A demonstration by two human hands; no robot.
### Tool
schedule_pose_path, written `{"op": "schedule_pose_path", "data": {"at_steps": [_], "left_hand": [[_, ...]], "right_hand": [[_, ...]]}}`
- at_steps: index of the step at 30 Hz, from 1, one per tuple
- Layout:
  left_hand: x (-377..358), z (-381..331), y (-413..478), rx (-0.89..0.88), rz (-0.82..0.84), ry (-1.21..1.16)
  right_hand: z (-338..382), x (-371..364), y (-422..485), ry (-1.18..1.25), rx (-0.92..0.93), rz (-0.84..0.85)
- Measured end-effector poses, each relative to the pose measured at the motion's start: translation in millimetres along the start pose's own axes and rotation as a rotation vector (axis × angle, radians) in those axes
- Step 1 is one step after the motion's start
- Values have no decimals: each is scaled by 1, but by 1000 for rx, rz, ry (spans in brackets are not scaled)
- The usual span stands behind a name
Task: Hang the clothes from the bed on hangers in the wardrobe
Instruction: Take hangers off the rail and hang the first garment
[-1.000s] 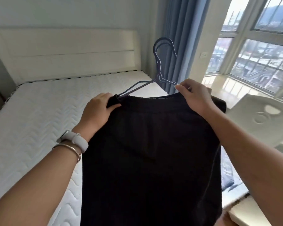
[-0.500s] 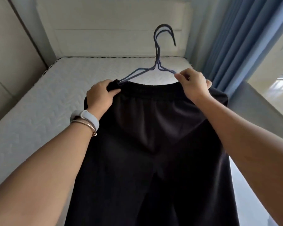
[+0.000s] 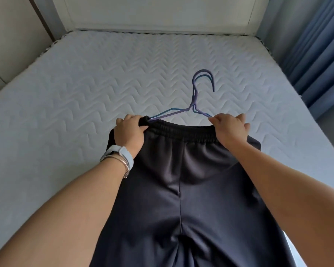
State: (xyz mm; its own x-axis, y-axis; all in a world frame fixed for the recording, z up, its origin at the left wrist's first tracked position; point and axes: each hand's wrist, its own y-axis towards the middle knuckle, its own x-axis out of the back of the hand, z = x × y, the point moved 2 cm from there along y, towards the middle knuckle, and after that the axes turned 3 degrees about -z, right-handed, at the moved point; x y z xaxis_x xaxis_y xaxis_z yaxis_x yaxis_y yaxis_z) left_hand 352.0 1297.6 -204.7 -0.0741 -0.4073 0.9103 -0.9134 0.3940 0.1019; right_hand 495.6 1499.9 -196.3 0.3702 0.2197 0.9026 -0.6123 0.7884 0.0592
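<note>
A: Why are the trousers (image 3: pixel 181 189) held out over the bed (image 3: pixel 66 112)?
B: My guess is the waistband is being stretched across the hangers (image 3: pixel 193 97) there, with the mattress close below if anything slips. The legs drop towards the person; whether the cloth touches the mattress, I cannot tell
A: Hangers, plural?
B: Two wire ones seem stacked, blue and purple, with hooks together and pointing away
A: And the hands?
B: The left hand (image 3: pixel 128 132) clenches the bunched waistband corner over the wire's left arm. The right hand (image 3: pixel 229 130) pinches the wire's right arm just at the waistband's other end. Spread apart like that, they keep the elastic taut, I think
A: Anything stored anywhere?
B: No wardrobe interior shows; the panel at far left may be a door, I cannot tell. The trousers sit on the hangers alone, not yet on a rail
</note>
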Motion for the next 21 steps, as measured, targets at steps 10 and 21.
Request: {"op": "schedule_pose_path", "data": {"at_steps": [10,21], "left_hand": [[-95,78,-39,190,357,-1],[23,124,-256,282,663,-345]], "right_hand": [[-34,-86,-48,171,-2,319],[-79,-6,-251,93,-178,763]]}}
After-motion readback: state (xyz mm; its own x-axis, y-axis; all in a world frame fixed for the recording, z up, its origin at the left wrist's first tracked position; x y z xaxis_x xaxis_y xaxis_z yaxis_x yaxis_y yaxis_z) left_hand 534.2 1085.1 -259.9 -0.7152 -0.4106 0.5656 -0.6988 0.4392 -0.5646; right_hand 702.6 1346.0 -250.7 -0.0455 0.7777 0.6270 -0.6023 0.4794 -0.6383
